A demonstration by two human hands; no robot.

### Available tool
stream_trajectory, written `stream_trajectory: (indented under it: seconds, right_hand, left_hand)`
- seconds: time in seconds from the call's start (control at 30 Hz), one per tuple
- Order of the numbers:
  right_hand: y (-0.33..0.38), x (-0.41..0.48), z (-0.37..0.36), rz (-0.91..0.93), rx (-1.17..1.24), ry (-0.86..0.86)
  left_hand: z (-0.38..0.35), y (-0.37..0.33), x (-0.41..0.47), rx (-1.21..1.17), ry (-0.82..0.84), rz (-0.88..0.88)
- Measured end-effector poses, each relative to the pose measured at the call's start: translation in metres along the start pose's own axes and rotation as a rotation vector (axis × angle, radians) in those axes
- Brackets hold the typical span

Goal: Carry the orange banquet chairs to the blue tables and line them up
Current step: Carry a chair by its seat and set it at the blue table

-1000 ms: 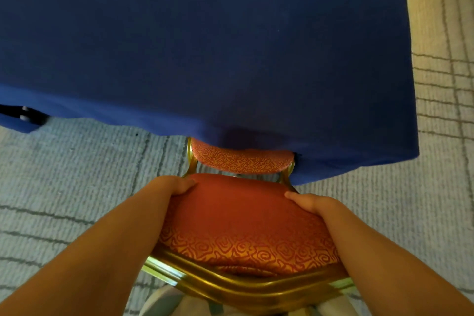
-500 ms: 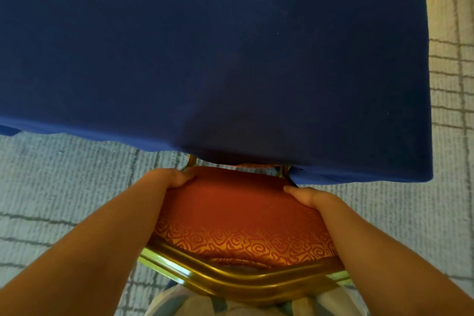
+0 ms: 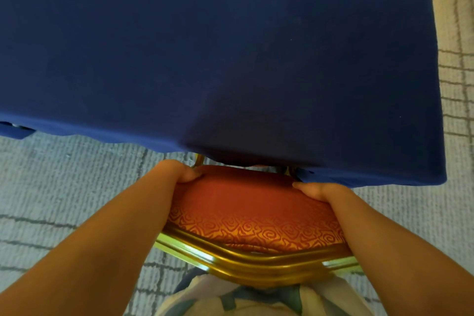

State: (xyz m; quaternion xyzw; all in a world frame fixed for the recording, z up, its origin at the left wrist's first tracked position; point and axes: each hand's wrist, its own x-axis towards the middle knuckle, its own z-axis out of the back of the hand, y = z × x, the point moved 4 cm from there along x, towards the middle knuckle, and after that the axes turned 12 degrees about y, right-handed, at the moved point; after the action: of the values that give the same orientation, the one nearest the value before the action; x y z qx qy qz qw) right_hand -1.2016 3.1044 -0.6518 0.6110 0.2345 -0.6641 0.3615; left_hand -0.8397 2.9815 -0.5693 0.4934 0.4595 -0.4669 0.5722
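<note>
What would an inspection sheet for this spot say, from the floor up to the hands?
Surface: grey carpet with dark lines.
Job's things: orange banquet chair on a gold frame, far end hidden under the blue tablecloth hem.
Clutter: nothing seen.
Hands: left hand and right hand each grip one side of the seat cushion.
Cables: nothing seen.
Surroundings: beige carpet strip to the right of the table.
</note>
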Motion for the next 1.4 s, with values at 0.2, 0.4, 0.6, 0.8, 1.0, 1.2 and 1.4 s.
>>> stream_trajectory:
  seconds: [0.2, 0.4, 0.6, 0.8, 1.0, 1.2, 1.4]
  right_hand:
    - [0.029, -0.031, 0.005, 0.039, -0.034, -0.018]
    - [0.037, -0.035, 0.004, 0.032, -0.006, -0.028]
    - [0.040, -0.040, 0.000, -0.089, 0.065, -0.010]
    - [0.057, -0.067, -0.004, -0.123, 0.026, 0.004]
    - [0.106, -0.108, -0.010, 0.076, -0.104, -0.056]
    - [0.166, -0.169, -0.033, 0.333, -0.054, -0.158]
    - [0.209, -0.236, -0.064, 0.536, -0.032, -0.256]
  left_hand:
    - [0.006, 0.001, 0.000, -0.001, -0.040, 0.003]
    - [0.022, -0.006, 0.003, 0.074, -0.037, -0.025]
    - [0.025, -0.014, -0.009, 0.146, -0.042, -0.010]
    - [0.020, -0.020, -0.032, 0.178, -0.065, -0.055]
    - [0.011, -0.012, -0.067, 0.128, -0.227, -0.163]
    - [-0.005, 0.001, -0.117, -0.056, -0.464, -0.354]
    - [-0.030, 0.043, -0.178, -0.167, -0.713, -0.415]
